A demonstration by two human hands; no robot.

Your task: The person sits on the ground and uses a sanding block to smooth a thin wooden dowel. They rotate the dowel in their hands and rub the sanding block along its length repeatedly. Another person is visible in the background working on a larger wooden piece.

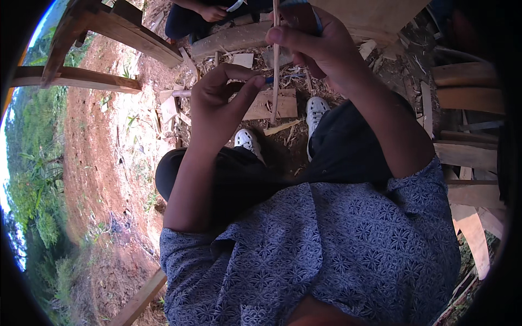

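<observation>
My right hand is closed at the upper middle, its thumb pressed against a thin pale wooden stick that stands nearly upright in the view. Behind that thumb, a dark flat piece with a bluish edge also lies within the hand; its kind is unclear. My left hand is to the left and lower, thumb and forefinger pinched together. A slim blue piece pokes out from the pinch beside the stick. The rest of it is hidden by my fingers.
Wood offcuts, including a flat board, and shavings litter the ground around my white shoes. Another person's hand shows at the top. A timber frame stands at upper left; stacked planks lie at right.
</observation>
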